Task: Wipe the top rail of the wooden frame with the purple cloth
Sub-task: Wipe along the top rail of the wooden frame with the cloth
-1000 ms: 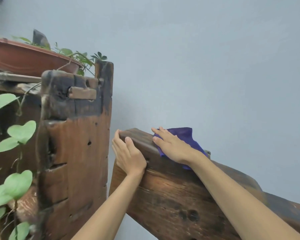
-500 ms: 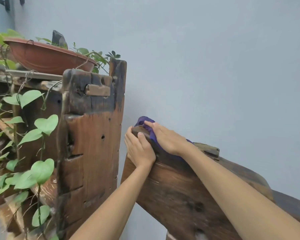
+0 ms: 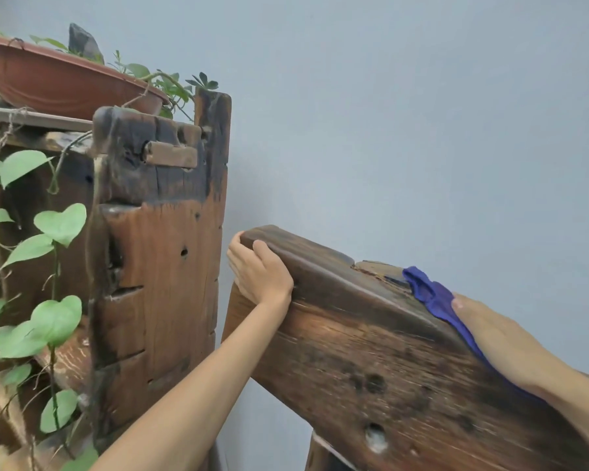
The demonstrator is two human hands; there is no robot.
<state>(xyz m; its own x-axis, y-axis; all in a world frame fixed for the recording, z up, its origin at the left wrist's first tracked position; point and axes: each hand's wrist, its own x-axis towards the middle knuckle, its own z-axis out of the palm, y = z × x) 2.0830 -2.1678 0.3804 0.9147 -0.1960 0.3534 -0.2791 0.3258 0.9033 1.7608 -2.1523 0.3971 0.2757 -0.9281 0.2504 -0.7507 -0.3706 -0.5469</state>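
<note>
The wooden frame's top rail point(image 3: 323, 266) is a dark, worn beam sloping down to the right. My left hand point(image 3: 257, 271) grips the rail's upper left end, fingers curled over the edge. My right hand point(image 3: 497, 338) lies flat on the purple cloth point(image 3: 432, 297) and presses it onto the rail's top, right of a cracked patch. Part of the cloth is hidden under the palm; a bunched end sticks out ahead of the fingers.
A tall weathered wooden post point(image 3: 160, 266) stands left of the rail. A brown planter point(image 3: 58, 83) sits on a shelf above it, with green vines point(image 3: 51, 232) trailing down. A plain grey wall point(image 3: 422, 130) lies behind.
My right hand has slid the cloth down the rail to the right, away from the upper end. My left hand stays gripped on that end.
</note>
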